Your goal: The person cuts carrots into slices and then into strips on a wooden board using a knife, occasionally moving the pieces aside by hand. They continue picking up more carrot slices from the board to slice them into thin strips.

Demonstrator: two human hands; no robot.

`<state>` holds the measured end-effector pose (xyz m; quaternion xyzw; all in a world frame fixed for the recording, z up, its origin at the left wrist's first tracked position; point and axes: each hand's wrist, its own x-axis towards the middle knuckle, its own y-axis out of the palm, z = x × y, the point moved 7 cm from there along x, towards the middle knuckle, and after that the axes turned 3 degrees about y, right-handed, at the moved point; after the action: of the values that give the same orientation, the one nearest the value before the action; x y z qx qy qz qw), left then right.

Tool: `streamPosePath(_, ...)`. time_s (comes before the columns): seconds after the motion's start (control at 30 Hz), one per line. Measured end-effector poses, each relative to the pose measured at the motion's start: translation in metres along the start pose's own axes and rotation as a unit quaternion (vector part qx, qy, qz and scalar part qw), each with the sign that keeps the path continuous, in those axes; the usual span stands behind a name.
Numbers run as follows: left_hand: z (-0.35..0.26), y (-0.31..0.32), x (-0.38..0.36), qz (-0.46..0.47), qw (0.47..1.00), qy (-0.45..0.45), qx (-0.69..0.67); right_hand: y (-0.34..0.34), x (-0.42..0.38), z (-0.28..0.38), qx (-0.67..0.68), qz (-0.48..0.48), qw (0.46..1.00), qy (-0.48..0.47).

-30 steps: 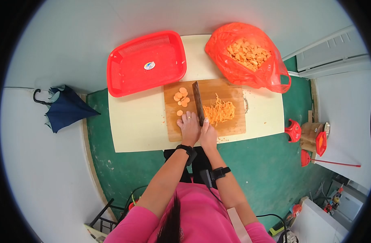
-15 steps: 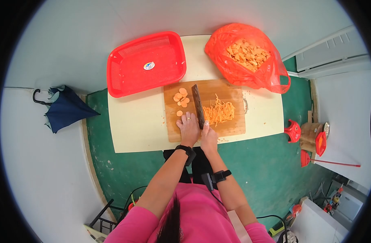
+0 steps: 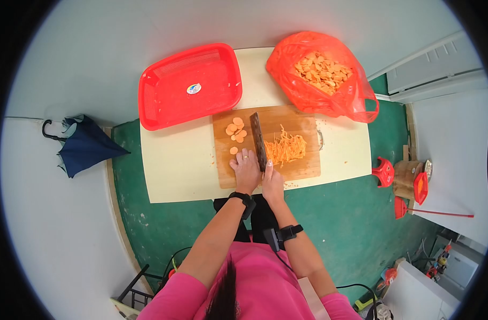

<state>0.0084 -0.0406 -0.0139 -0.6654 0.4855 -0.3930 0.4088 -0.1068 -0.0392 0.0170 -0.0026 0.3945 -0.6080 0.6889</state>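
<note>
My right hand is closed round the handle of a dark-bladed kitchen knife. The blade points away from me over the wooden cutting board, its edge resting on or close to the wood. Just left of the blade, my left hand presses its bent fingers down on the board; whatever lies beneath them is hidden. A heap of thin orange shreds, apparently carrot, lies right of the knife. Several round orange slices sit at the board's upper left, and a single slice lies near my left fingertips.
At the back left of the cream table stands a red plastic basket. A red plastic bag full of orange slices occupies the back right. A blue umbrella leans by the left wall; a red stool is on the floor to the right.
The whole view has shifted slightly, with the table and its things a little further left. Both hands and the knife keep nearly the same place on the board.
</note>
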Motion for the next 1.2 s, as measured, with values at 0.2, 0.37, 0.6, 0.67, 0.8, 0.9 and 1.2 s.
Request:
streamPosePath(0.2,-0.001,0.000,0.000,0.016,1.000,-0.004,-0.009,0.002,0.003,-0.003,0.002,-0.015,1.000,-0.006)
streamPosePath(0.37,0.001,0.004,0.000,0.014,1.000,-0.012,-0.008,0.002,0.012,0.001,-0.011,-0.015,1.000,-0.019)
streamPosePath(0.6,-0.001,0.004,0.000,0.032,0.999,-0.014,-0.002,-0.002,0.004,-0.005,0.008,-0.008,1.000,-0.007)
streamPosePath(0.67,0.002,0.007,-0.001,0.020,1.000,-0.005,0.011,-0.001,0.004,-0.005,0.016,-0.001,1.000,-0.008)
streamPosePath(0.8,0.001,0.005,0.000,0.044,0.999,-0.015,-0.001,-0.002,0.003,-0.004,0.021,0.008,1.000,0.002)
streamPosePath(0.9,0.002,0.004,-0.001,0.043,0.999,-0.014,0.002,0.002,0.003,-0.006,0.020,0.025,0.999,0.020)
streamPosePath(1.2,-0.001,-0.001,0.001,0.055,0.998,-0.006,-0.019,0.003,0.016,-0.012,0.051,0.010,0.999,0.006)
